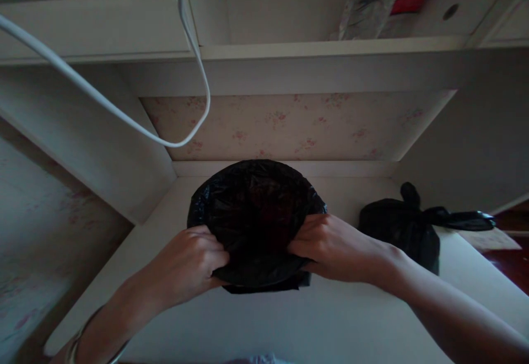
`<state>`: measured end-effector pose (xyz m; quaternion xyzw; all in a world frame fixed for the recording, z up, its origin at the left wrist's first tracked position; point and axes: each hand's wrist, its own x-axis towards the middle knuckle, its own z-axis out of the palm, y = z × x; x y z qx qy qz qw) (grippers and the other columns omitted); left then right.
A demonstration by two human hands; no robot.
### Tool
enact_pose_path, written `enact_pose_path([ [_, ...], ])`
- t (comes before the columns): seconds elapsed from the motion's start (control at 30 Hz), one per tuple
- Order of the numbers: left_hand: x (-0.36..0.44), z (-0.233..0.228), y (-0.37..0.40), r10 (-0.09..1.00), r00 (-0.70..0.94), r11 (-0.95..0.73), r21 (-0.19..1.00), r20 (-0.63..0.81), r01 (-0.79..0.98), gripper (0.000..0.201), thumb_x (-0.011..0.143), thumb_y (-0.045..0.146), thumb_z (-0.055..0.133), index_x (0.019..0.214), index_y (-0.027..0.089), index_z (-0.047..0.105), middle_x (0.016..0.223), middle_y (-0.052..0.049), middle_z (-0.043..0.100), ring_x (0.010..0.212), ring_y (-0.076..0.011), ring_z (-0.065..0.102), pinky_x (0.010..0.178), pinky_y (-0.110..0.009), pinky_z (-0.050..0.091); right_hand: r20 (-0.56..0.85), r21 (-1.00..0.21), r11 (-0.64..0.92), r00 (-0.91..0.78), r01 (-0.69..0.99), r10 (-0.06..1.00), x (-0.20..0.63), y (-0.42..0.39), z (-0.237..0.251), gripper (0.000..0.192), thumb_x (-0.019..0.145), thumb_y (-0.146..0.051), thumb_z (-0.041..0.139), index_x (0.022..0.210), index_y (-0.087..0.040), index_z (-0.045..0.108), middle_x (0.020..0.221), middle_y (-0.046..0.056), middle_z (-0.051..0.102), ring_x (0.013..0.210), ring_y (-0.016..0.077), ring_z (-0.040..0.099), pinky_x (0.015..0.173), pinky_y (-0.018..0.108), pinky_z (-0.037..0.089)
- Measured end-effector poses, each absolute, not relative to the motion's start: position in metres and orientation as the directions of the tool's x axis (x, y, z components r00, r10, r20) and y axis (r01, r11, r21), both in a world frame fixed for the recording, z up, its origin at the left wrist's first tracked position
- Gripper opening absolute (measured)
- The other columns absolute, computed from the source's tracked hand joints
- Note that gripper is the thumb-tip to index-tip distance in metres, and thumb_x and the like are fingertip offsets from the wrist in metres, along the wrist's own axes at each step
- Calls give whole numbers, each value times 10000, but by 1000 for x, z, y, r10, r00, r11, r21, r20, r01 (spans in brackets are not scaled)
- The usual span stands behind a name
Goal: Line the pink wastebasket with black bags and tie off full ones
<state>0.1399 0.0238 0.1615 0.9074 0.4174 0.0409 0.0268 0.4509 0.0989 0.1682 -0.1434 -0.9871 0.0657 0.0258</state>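
A black plastic bag lines a round bin in the middle of the view, its mouth spread wide and folded over the rim. Hardly any of the bin itself shows under the plastic. On the near left of the rim, my left hand is closed on the bag's edge, fingers curled inward. Across from it, my right hand grips the same edge on the near right. Inside the bag it is dark, with a faint reddish patch; I cannot make out the bottom.
A knotted black bag sits on the white tabletop at the right. A white cable hangs in a loop at upper left. Overhead runs a shelf holding a clear plastic package. Floral wallpaper lies behind.
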Motion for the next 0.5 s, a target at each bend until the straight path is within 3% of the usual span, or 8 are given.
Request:
enact_pose_path([
  [0.07, 132, 167, 26, 747, 664, -662, 123, 33, 739, 163, 852, 184, 814, 728, 235, 721, 741, 35, 763, 776, -202, 730, 809, -368, 481, 29, -163, 953, -964, 257, 265, 451, 96, 174, 159, 1003, -298, 662, 937, -178, 743, 873, 70, 798, 864, 228, 743, 828, 361, 518],
  [0.13, 129, 176, 23, 747, 663, -662, 153, 51, 734, 106, 836, 316, 862, 878, 277, 773, 916, 42, 809, 929, -206, 746, 945, -381, 482, 74, -198, 956, -969, 215, 234, 452, 93, 180, 265, 991, -432, 686, 1055, -182, 749, 974, 73, 810, 951, 240, 743, 875, 369, 520],
  [0.23, 142, 189, 11, 725, 668, -688, 114, 169, 717, 569, 769, 625, 845, 1216, 287, 744, 1226, -11, 792, 1164, -258, 716, 1087, -416, 469, 153, -218, 961, -966, 173, 208, 454, 93, 187, 492, 895, -531, 778, 1246, -192, 717, 1189, 81, 793, 1180, 280, 690, 1050, 405, 480],
  [0.27, 151, 190, 5, 709, 669, -699, 95, 223, 709, 621, 794, 644, 814, 1275, 264, 716, 1253, -29, 786, 1167, -262, 718, 1083, -414, 485, 150, -214, 961, -966, 176, 210, 454, 94, 187, 561, 857, -542, 813, 1283, -193, 705, 1230, 85, 783, 1222, 293, 672, 1084, 420, 465],
  [0.33, 174, 185, -5, 683, 660, -712, 81, 312, 698, 552, 889, 572, 760, 1311, 224, 685, 1216, -41, 799, 1086, -246, 751, 1005, -391, 544, 91, -199, 956, -968, 214, 235, 453, 96, 185, 589, 826, -517, 840, 1294, -186, 705, 1223, 102, 784, 1206, 305, 683, 1075, 438, 477],
  [0.4, 194, 172, -11, 699, 636, -691, 80, 328, 718, 555, 889, 530, 779, 1307, 182, 674, 1154, -58, 812, 955, -251, 781, 850, -384, 599, -5, -177, 943, -959, 280, 284, 450, 98, 181, 435, 851, -439, 806, 1192, -175, 752, 1107, 111, 808, 1078, 296, 732, 990, 430, 518],
  [0.5, 206, 154, -13, 766, 612, -631, 50, 197, 774, 392, 830, 450, 856, 1093, 187, 734, 895, -21, 813, 709, -264, 771, 603, -374, 573, -112, -147, 919, -929, 367, 353, 447, 98, 179, 212, 848, -349, 766, 963, -172, 791, 907, 103, 811, 878, 273, 754, 843, 388, 537],
])
